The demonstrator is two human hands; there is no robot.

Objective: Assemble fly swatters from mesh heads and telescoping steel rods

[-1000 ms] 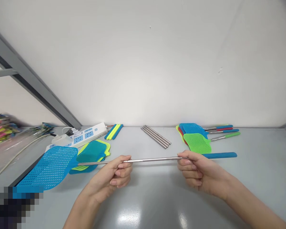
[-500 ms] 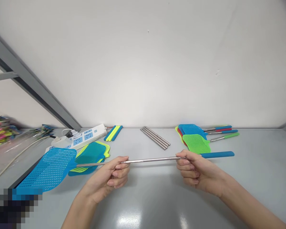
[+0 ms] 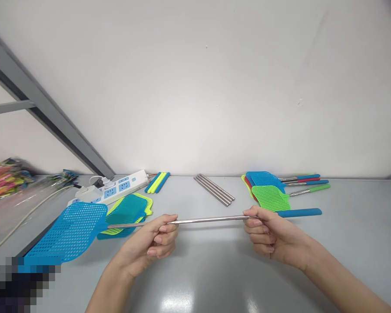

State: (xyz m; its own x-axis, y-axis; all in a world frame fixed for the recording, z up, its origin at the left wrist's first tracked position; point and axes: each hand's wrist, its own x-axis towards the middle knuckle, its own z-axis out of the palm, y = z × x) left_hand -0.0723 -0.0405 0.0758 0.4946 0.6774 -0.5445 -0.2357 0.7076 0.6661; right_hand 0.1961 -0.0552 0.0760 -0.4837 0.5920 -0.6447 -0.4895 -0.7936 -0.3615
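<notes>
A fly swatter (image 3: 211, 220) with a thin telescopic metal rod is stretched level between my two hands, above the table. Its blue perforated paddle (image 3: 73, 228) points left, and its blue grip (image 3: 299, 212) sticks out on the right. My left hand (image 3: 161, 239) is closed around the rod on the paddle side. My right hand (image 3: 263, 232) is closed around the rod close to the grip. Behind the held paddle lie loose swatter heads (image 3: 128, 213) in yellow-green and blue, partly hidden by it and by my left hand.
A white power strip (image 3: 127, 186) lies at the back left, beside blue and yellow grips (image 3: 157, 182). Several metal rods (image 3: 214, 190) lie at the back middle. Swatters with handles (image 3: 270, 198) are stacked at the back right. Plastic-bagged goods (image 3: 6, 178) sit far left, near a grey post (image 3: 52, 111).
Both hands keep their hold on the swatter, which stays almost the same. The whole view has shifted slightly, so things appear a little farther right.
</notes>
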